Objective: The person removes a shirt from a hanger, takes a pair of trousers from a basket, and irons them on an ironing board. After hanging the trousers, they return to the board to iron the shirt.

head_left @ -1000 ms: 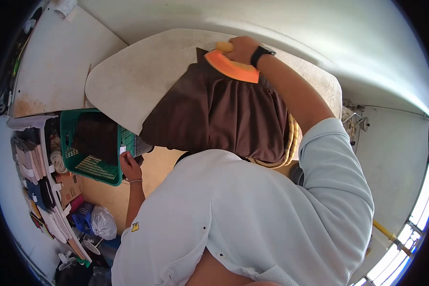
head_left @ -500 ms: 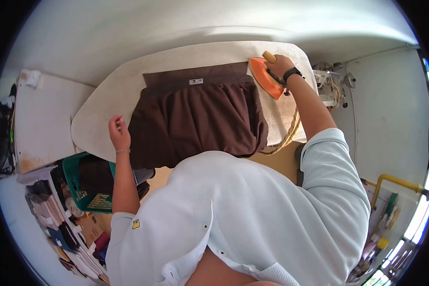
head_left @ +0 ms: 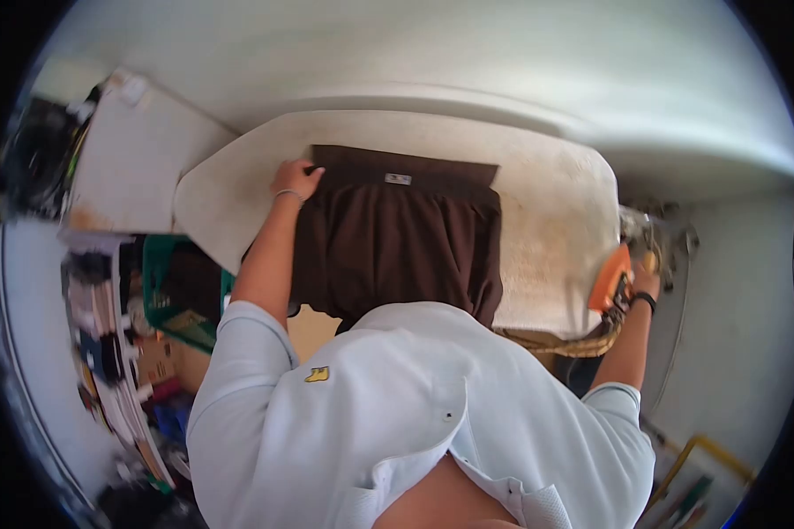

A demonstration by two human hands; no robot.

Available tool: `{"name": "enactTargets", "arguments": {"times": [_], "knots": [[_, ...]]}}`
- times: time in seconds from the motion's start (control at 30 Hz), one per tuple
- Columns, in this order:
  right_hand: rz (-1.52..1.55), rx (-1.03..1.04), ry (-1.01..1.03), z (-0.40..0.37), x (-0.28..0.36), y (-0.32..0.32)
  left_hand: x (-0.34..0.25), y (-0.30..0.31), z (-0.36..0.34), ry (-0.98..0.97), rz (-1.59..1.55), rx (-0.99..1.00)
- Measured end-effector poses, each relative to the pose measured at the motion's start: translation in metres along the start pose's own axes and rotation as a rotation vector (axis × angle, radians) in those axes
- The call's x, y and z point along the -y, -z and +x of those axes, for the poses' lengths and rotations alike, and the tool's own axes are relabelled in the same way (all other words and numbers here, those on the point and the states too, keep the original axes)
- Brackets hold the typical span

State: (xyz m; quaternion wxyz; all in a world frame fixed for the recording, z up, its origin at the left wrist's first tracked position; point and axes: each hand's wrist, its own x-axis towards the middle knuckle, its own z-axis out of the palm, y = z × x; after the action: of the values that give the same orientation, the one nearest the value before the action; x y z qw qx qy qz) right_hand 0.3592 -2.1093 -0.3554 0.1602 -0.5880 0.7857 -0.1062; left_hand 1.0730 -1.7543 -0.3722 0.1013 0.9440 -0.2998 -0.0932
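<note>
A dark brown garment [head_left: 397, 242] with a small label at its waistband lies across the pale padded ironing board [head_left: 551, 212], its lower part hanging over the near edge in folds. At the waistband's left end, my left hand [head_left: 298, 179] is closed, fingers pinching the fabric edge. Off to the right, my right hand [head_left: 647, 282] grips the handle of an orange iron [head_left: 609, 282]. The iron is tilted up on its side by the board's right end, away from the garment. My right fingers are partly hidden and blurred.
A braided cord [head_left: 604, 341] runs along the board's near right edge. Below left stands a green plastic basket [head_left: 163, 295] with dark cloth inside, beside a shelf of folded items [head_left: 93, 317]. A white panel [head_left: 141, 159] adjoins the board's left end.
My right hand has carried the iron from beside the waistband to the board's right end. My left hand has moved up and taken hold of the garment's waistband corner. The view has shifted.
</note>
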Motion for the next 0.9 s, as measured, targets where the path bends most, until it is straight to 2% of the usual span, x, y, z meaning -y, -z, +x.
{"name": "enactTargets", "arguments": {"times": [0.03, 0.07, 0.1, 0.17, 0.2, 0.23, 0.27, 0.33, 0.4, 0.47, 0.53, 0.6, 0.63, 0.67, 0.7, 0.73, 0.77, 0.8, 0.83, 0.9], "knots": [[-0.055, 0.035, -0.075, 0.026, -0.001, -0.002, -0.009, 0.01, -0.009, -0.003, 0.029, -0.063], [-0.142, 0.018, -0.033, 0.057, -0.01, -0.008, -0.005, 0.006, -0.008, -0.041, -0.06, -0.101], [-0.127, 0.035, -0.062, 0.052, 0.012, 0.006, 0.0, 0.001, -0.006, -0.083, -0.146, -0.143], [-0.2, 0.029, 0.092, 0.087, 0.012, 0.004, -0.012, 0.02, -0.026, -0.054, -0.299, -0.143], [-0.067, 0.052, 0.035, 0.096, 0.02, 0.001, -0.011, 0.025, -0.035, -0.013, -0.298, -0.168], [0.062, 0.076, -0.036, 0.1, 0.031, 0.003, -0.011, 0.027, -0.044, -0.073, -0.397, -0.172], [0.061, 0.087, -0.011, 0.105, 0.041, 0.003, -0.011, 0.032, -0.053, -0.143, -0.494, -0.172], [-0.209, -0.145, 0.248, 0.089, 0.055, 0.011, -0.018, 0.05, -0.075, -0.11, -0.528, -0.192], [-0.253, -0.166, 0.248, 0.076, 0.065, 0.014, -0.025, 0.058, -0.09, -0.095, -0.569, -0.184], [-0.297, -0.195, 0.26, 0.083, 0.059, 0.013, -0.023, 0.061, -0.099, -0.11, -0.631, -0.257], [-0.457, -0.407, 0.264, 0.08, 0.063, 0.009, -0.03, 0.068, -0.109, -0.165, -0.628, -0.266], [-0.364, -0.598, 0.393, 0.016, 0.112, 0.019, -0.04, 0.08, -0.121, -0.239, -0.613, -0.305], [-0.176, -0.596, 0.527, -0.001, 0.133, -0.005, -0.045, 0.085, -0.126, -0.267, -0.62, -0.282], [-0.073, -0.428, 0.731, -0.006, 0.14, -0.038, -0.048, 0.09, -0.132, -0.299, -0.598, -0.311], [0.189, -0.159, 0.701, -0.016, 0.148, -0.09, -0.051, 0.094, -0.139, -0.331, -0.577, -0.342], [0.252, -0.035, 0.885, -0.06, 0.172, -0.115, -0.051, 0.098, -0.144, -0.359, -0.583, -0.324], [0.262, 0.098, 0.935, -0.1, 0.199, -0.137, -0.05, 0.104, -0.149, -0.409, -0.544, -0.332], [0.273, 0.263, 0.854, -0.142, 0.226, -0.147, -0.05, 0.108, -0.154, -0.459, -0.504, -0.343], [0.072, 0.169, 0.969, -0.178, 0.247, -0.145, -0.05, 0.115, -0.158, -0.487, -0.506, -0.332], [0.048, 0.117, 0.878, -0.213, 0.259, -0.168, -0.049, 0.124, -0.167, -0.516, -0.53, -0.356]]}}
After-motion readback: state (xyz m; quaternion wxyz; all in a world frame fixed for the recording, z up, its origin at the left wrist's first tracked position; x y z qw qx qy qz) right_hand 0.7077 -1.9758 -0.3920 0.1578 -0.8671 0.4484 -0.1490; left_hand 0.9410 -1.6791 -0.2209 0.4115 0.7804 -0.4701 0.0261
